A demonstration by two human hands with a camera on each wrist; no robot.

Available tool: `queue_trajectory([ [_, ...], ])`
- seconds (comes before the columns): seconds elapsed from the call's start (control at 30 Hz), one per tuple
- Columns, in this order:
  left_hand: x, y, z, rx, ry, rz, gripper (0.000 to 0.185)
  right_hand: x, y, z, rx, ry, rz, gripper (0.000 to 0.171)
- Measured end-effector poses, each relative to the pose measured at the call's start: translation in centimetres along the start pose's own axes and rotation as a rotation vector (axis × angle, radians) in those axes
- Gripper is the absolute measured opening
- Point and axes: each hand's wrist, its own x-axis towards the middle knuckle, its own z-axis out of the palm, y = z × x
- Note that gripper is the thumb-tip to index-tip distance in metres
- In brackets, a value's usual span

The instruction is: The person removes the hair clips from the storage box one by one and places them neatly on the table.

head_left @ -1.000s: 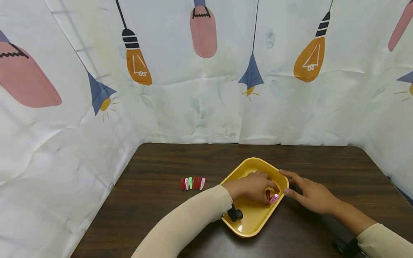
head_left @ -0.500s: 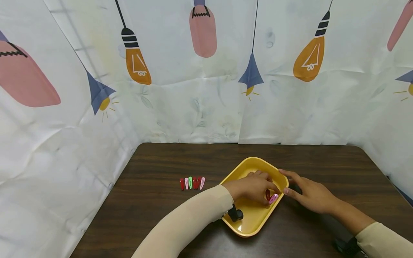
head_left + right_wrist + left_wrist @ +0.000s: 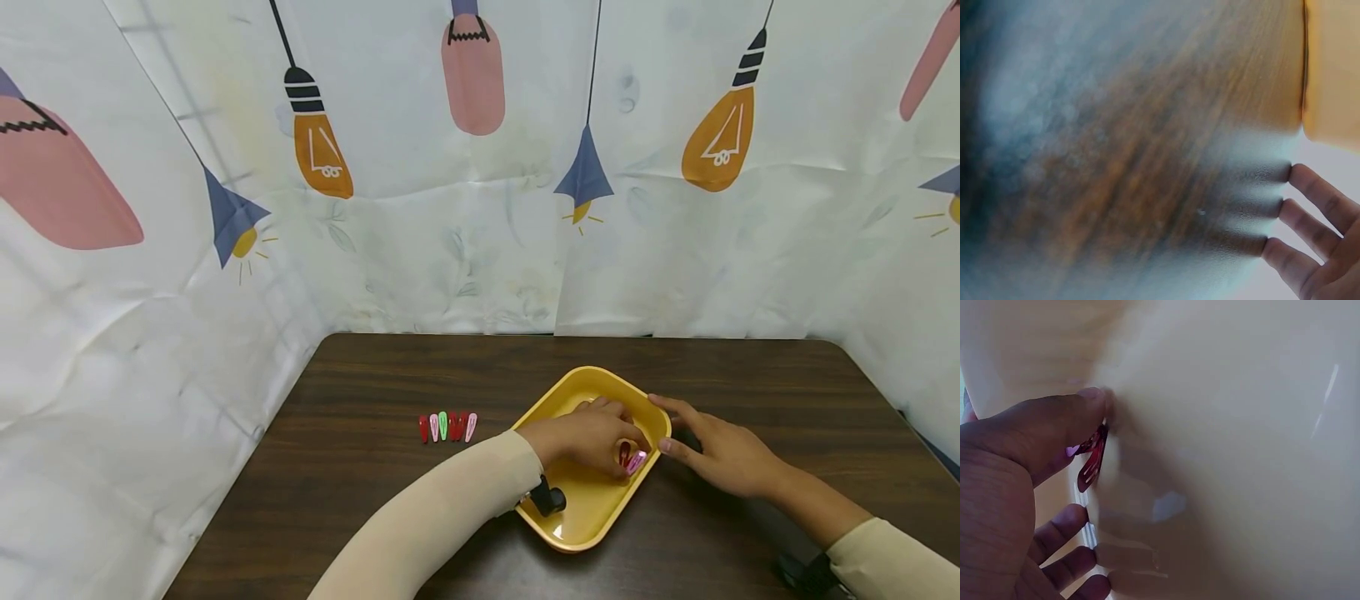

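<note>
My left hand (image 3: 592,435) reaches down into a yellow plastic tray (image 3: 543,410), its thumb and forefinger pinching small hair clips near the right-hand wall. A red hair clip (image 3: 1092,465) sticks out below the thumb in the left wrist view. Beside it shows a pink hair clip (image 3: 637,462); their far ends are hidden by the fingers. Outside the tray, my right hand (image 3: 723,454) touches the rim at the right corner with fingertips and thumb, fingers spread. Three of its straight fingers (image 3: 1319,194) rest on the table in the right wrist view.
Left of the tray, several hair clips lie in a neat row on the dark wooden table (image 3: 360,500): red, pink and a green hair clip (image 3: 442,426). A white curtain (image 3: 480,250) with printed lamps hangs behind the table. Black wrist cameras sit at both wrists.
</note>
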Motion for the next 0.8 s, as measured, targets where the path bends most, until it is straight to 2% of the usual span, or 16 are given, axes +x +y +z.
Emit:
queue_trajectory([
  [0.4,0.2,-0.4,-0.5,-0.063,0.000,0.027,0.050,-0.1,0.0,0.1,-0.006,0.003,0.001,0.062],
  [0.8,-0.3,-0.3,-1.4,-0.188,0.030,-0.015,0.051,-0.1,0.0,0.0,-0.013,-0.006,0.014,0.062],
])
